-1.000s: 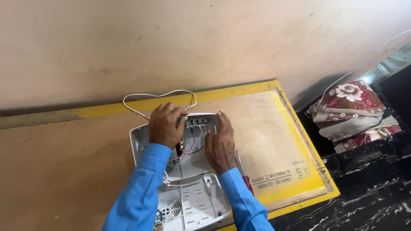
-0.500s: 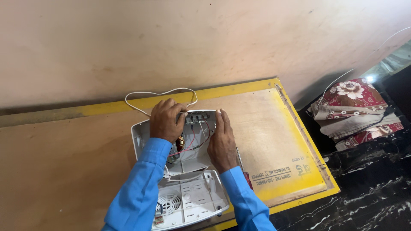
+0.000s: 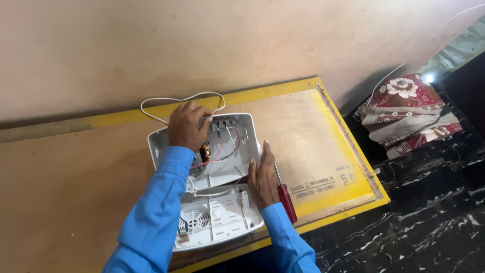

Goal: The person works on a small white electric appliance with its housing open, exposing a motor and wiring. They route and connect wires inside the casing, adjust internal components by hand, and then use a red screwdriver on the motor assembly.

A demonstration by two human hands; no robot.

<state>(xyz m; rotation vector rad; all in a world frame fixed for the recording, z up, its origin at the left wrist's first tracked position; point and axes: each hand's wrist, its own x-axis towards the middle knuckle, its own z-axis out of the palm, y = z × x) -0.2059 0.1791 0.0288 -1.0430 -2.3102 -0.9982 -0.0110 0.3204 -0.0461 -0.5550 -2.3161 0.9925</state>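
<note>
The left hand (image 3: 188, 126) rested, fingers curled, on the far left part of an opened white plastic appliance housing (image 3: 212, 177), gripping its upper edge beside a small grey circuit board (image 3: 222, 123); how firmly it gripped could not be told. Just to the right of that hand, red and black wires (image 3: 222, 149) ran down across the inside of the shell. The right hand (image 3: 262, 177) lay flat and open against the right edge of the housing, fingers stretched away from the person, holding nothing. Touching or just beside its outer side lay a red-handled screwdriver (image 3: 287, 202) on the wooden board with yellow borders (image 3: 313, 131). Near the wrists, the lower half of the housing showed a round vent grille (image 3: 194, 220). Beyond the left hand, a white cord (image 3: 172, 101) looped on the board's yellow edge. Well off to the right of the right hand sat a folded red floral cloth (image 3: 404, 106) on the dark marbled floor (image 3: 429, 217).
</note>
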